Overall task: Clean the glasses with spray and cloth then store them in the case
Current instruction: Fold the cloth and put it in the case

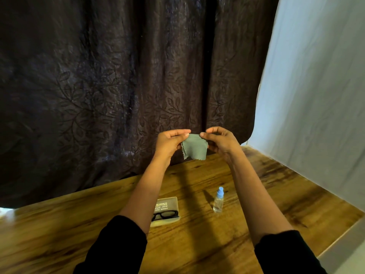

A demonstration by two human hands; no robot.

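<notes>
A small grey-green cloth with zigzag edges hangs in the air above the far side of the table. My left hand pinches its upper left corner and my right hand pinches its upper right corner. Black-framed glasses lie on a tan case on the wooden table, partly hidden behind my left forearm. A small clear spray bottle with a blue cap stands upright to the right of the case.
A dark leaf-patterned curtain hangs behind the table's far edge. A pale sheet hangs along the right side. The table's right edge runs diagonally at the lower right.
</notes>
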